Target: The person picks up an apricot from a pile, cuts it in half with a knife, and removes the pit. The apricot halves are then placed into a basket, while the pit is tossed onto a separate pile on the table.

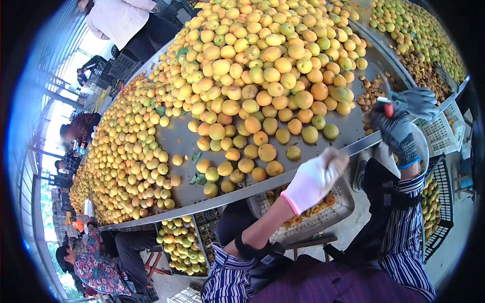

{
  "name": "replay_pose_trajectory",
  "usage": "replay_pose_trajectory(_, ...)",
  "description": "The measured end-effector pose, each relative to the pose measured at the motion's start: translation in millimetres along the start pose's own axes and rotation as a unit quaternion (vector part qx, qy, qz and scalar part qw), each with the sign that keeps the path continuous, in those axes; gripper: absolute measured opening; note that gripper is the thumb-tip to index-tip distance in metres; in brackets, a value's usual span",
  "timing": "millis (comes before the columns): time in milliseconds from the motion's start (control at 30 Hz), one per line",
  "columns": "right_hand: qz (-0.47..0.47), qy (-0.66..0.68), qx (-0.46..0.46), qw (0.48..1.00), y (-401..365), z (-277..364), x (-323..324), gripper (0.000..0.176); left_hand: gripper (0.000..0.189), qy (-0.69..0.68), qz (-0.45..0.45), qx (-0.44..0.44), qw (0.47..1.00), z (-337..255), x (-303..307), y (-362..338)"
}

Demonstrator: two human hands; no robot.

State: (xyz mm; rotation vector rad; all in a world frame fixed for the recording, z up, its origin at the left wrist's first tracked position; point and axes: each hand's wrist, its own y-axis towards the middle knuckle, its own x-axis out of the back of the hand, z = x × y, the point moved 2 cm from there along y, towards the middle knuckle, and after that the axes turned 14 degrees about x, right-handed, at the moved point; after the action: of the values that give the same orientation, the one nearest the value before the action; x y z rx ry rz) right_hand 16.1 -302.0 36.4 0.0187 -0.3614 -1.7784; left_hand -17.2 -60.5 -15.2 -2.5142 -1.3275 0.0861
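My left hand (317, 181), in a white glove with a pink cuff, is over the front rim of the metal table (177, 132). Its fingers are curled together and slightly blurred; what they hold, if anything, is hidden. A grey glove covers my right hand (396, 132), closed around a small red tool with a pale metallic end (387, 108) near the table's right corner. Right beyond it a second grey glove (418, 102) rests on the rim. Apricots (262, 76) are heaped on the table, the nearest loose ones just past my left hand. Brown pits (371, 91) lie beside my right hand.
Below the rim stands a pale crate (338, 214) holding apricot halves. Crates of whole fruit (183, 245) sit at lower left and in a black crate (444, 207) at right. A white basket (444, 132) stands by the corner. Other people (101, 262) are along the left side.
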Motion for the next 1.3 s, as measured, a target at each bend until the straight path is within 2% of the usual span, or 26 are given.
replay_pose_trajectory(33,-0.054,-0.056,0.049,0.996,9.2,-24.6,20.8,0.029,0.033,0.001,0.005,-0.001,1.0,-11.5,-1.1,-10.8)
replay_pose_trajectory(67,-0.085,-0.2,0.047,0.975,19.8,-43.3,44.4,0.026,0.031,0.22,-0.003,0.005,0.976,-35.6,-2.7,-26.8)
replay_pose_trajectory(100,-0.112,-0.339,0.041,0.933,25.0,-53.2,60.3,0.023,0.029,0.428,-0.01,0.01,0.904,-49.3,-6.0,-39.1)
replay_pose_trajectory(133,-0.116,-0.342,0.037,0.932,24.4,-53.8,64.3,0.023,0.03,0.478,-0.003,0.049,0.877,-47.7,-10.0,-45.7)
replay_pose_trajectory(167,-0.134,-0.312,0.048,0.939,24.6,-52.7,68.7,0.024,0.03,0.479,0.002,0.046,0.877,-42.9,-11.8,-51.2)
replay_pose_trajectory(233,-0.166,-0.249,0.071,0.951,25.0,-50.0,74.5,0.024,0.031,0.572,-0.056,0.011,0.818,-38.2,-9.8,-60.6)
replay_pose_trajectory(267,-0.18,-0.216,0.083,0.956,25.2,-49.0,75.5,0.024,0.025,0.586,-0.079,-0.001,0.806,-40.4,-6.6,-63.4)
replay_pose_trajectory(367,-0.212,-0.148,0.104,0.96,21.3,-47.4,67.9,0.024,0.026,0.552,-0.127,-0.01,0.824,-70.0,33.6,-62.4)
replay_pose_trajectory(433,-0.219,-0.075,0.096,0.968,21.2,-43.0,37.5,0.021,0.036,0.577,-0.216,-0.044,0.787,-64.4,73.1,-57.1)
replay_pose_trajectory(467,-0.14,-0.052,0.06,0.987,27.8,-40.3,28.4,0.025,0.041,0.607,-0.23,-0.02,0.761,-58.2,90.0,-52.6)
replay_pose_trajectory(500,-0.139,-0.052,0.062,0.987,22.6,-30.9,22.5,0.025,0.045,0.635,-0.245,0.005,0.733,-49.9,103.5,-48.4)
replay_pose_trajectory(533,-0.117,-0.017,-0.01,0.993,10.9,-8.3,7.5,0.017,0.049,0.646,-0.234,0.024,0.727,-38.1,111.2,-44.8)
replay_pose_trajectory(567,-0.092,0.017,-0.08,0.992,4.2,4.8,-3.8,0.025,0.049,0.644,-0.24,0.026,0.726,-23.5,114.0,-41.4)
replay_pose_trajectory(633,-0.066,0.042,-0.102,0.992,5.6,1.4,-15.5,0.025,0.05,0.669,-0.211,-0.008,0.713,1.4,113.0,-34.2)
replay_pose_trajectory(667,-0.045,0.065,-0.128,0.989,5.0,0.3,-19.8,0.025,0.05,0.656,-0.216,-0.008,0.723,4.6,112.3,-31.7)
replay_pose_trajectory(800,0.02,0.085,-0.127,0.988,-5.4,21.2,-48.4,0.027,0.048,0.66,-0.224,-0.021,0.717,4.9,115.1,-27.6)
replay_pose_trajectory(900,0.063,0.104,-0.115,0.986,-13.7,19.7,-72.0,0.026,0.044,0.644,-0.22,-0.021,0.732,-6.7,115.0,-24.8)
replay_pose_trajectory(967,0.085,0.174,-0.082,0.978,-19.9,10.3,-91.0,0.025,0.043,0.526,-0.323,-0.007,0.787,-18.0,114.9,-25.8)
replay_pose_trajectory(1000,0.112,0.153,-0.071,0.979,-22.3,13.1,-95.7,0.026,0.042,0.469,-0.302,-0.025,0.83,-26.3,113.9,-27.6)
replay_pose_trajectory(1033,0.102,0.154,-0.073,0.98,-24.4,12.1,-101.4,0.026,0.042,0.474,-0.293,-0.03,0.83,-35.9,107.3,-27.5)
replay_pose_trajectory(1067,0.121,0.158,-0.077,0.977,-26.6,7.8,-110.3,0.027,0.043,0.279,-0.25,-0.015,0.927,-42.6,100.3,-26.6)
replay_pose_trajectory(1100,0.141,0.162,-0.081,0.973,-28.8,6.1,-117.4,0.028,0.046,0.071,-0.193,0.006,0.979,-48.7,94.6,-26.4)
replay_pose_trajectory(1133,0.13,0.163,-0.083,0.974,-29.9,13.0,-118.3,0.028,0.048,0.044,-0.15,0.012,0.988,-57.0,90.2,-26.8)
replay_pose_trajectory(1200,0.187,0.205,-0.192,0.941,-32.8,31.0,-116.0,0.03,0.048,0.021,-0.127,0.009,0.992,-58.7,80.0,-21.2)
replay_pose_trajectory(1300,0.158,0.256,-0.226,0.926,-34.2,36.6,-112.0,0.037,0.054,-0.035,-0.099,-0.019,0.994,-43.2,72.1,-9.8)
